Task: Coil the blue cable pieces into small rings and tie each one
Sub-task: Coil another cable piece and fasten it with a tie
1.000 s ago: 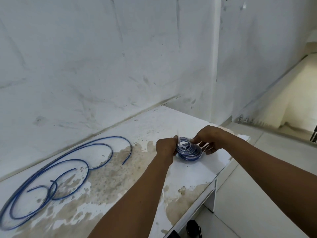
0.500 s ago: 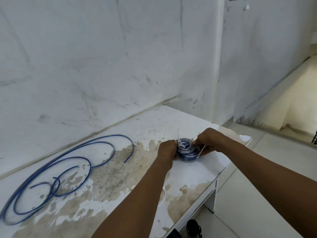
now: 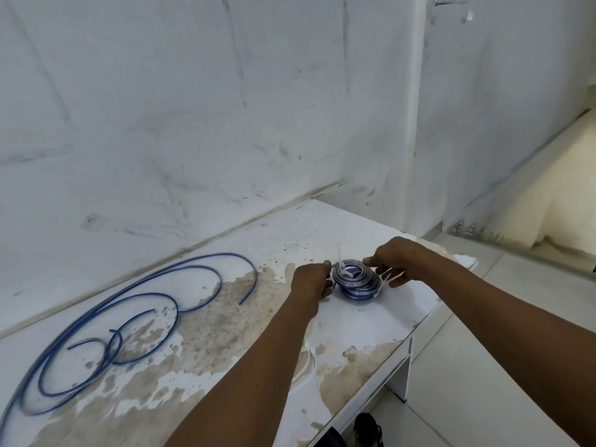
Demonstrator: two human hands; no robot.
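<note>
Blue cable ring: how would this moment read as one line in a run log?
step: tying coil | left hand: grips blue coil | right hand: holds white ties at coil | loose blue cable: uncoiled on table

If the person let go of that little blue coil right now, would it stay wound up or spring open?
The coil would probably stay mostly wound: a white tie already crosses its turns. The cable looks springy, since the loose pieces on the table lie in wide open curves, so untied turns might spread a little. It seems light, as the left hand and right hand hold it by the fingers.
</note>
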